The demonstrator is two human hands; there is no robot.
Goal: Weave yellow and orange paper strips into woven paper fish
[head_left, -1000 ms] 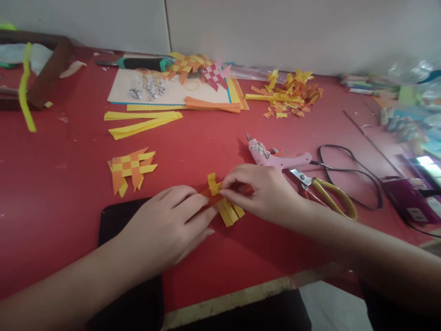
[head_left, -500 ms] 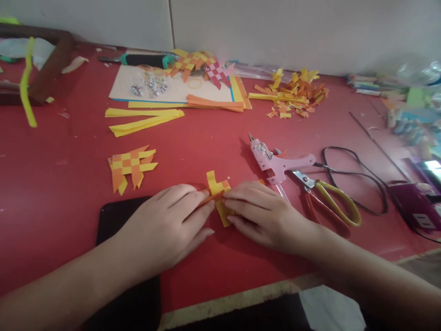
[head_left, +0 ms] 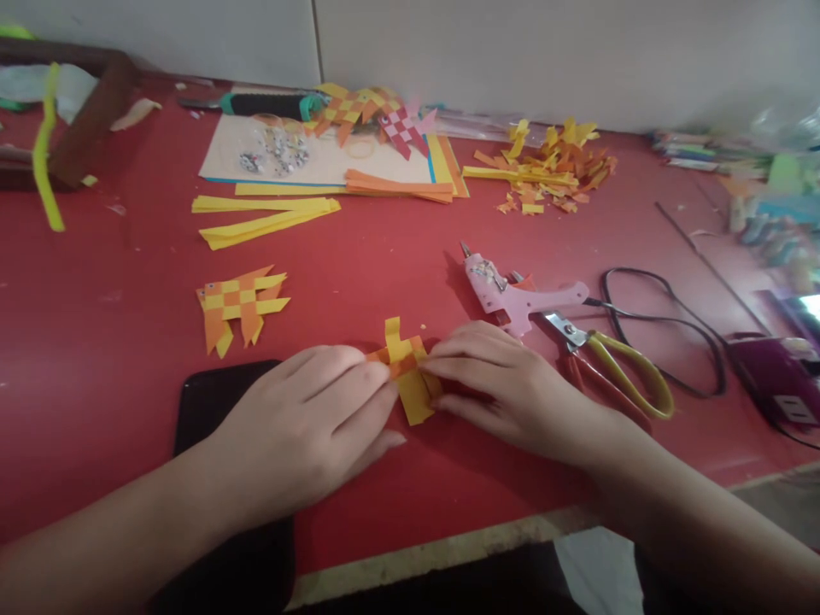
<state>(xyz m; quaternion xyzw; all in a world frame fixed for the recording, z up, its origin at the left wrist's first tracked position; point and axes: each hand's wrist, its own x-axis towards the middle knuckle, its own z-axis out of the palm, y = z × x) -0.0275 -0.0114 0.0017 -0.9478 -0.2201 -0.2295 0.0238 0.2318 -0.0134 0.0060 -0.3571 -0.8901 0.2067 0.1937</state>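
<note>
A small weave of yellow and orange paper strips lies on the red table, between my two hands. My left hand rests flat with its fingers stretched out, the fingertips pressing the weave's left edge. From the right, my right hand lies low over the table, fingers together and pressing on the weave's right side. A finished orange and yellow woven paper fish lies to the left, apart from both hands.
A pink glue gun with a black cord and yellow-handled scissors lie right of my hands. Yellow strips, a card with beads, more woven fish and paper scraps lie farther back. A black tablet sits under my left forearm.
My right hand has come down from pinching a strip above the weave to lying flat on it. The weave is now pressed flatter. My left hand has hardly moved.
</note>
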